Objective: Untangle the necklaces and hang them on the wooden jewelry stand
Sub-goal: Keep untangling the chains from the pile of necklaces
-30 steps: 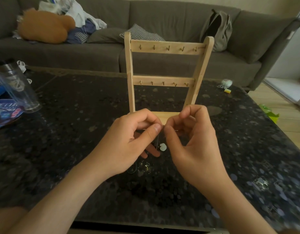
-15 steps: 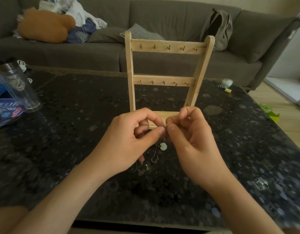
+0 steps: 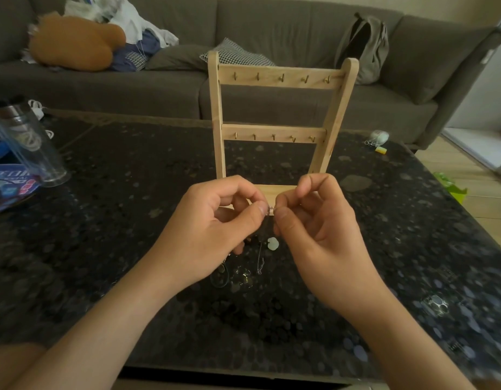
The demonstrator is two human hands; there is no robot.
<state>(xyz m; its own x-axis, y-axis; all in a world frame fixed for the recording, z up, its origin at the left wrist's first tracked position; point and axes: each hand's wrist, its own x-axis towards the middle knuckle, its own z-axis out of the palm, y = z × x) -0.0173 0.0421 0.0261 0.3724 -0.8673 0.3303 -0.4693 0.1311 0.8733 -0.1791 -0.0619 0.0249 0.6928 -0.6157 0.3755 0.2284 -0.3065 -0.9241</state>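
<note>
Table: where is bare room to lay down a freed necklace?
Bare table lies between the clear tumbler and the wooden stand, and right of the stand toward the small white object. Crowded: under the left hand and right hand, where the necklaces lie, and the left edge by the tumbler.

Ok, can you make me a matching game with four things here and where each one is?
Things:
1 wooden jewelry stand
2 orange plush toy
3 grey backpack
4 necklace

Places:
A left end of the sofa
B pinched between left hand and right hand
C standing on the table
D right part of the sofa

Pairs: 1-C, 2-A, 3-D, 4-B
</note>
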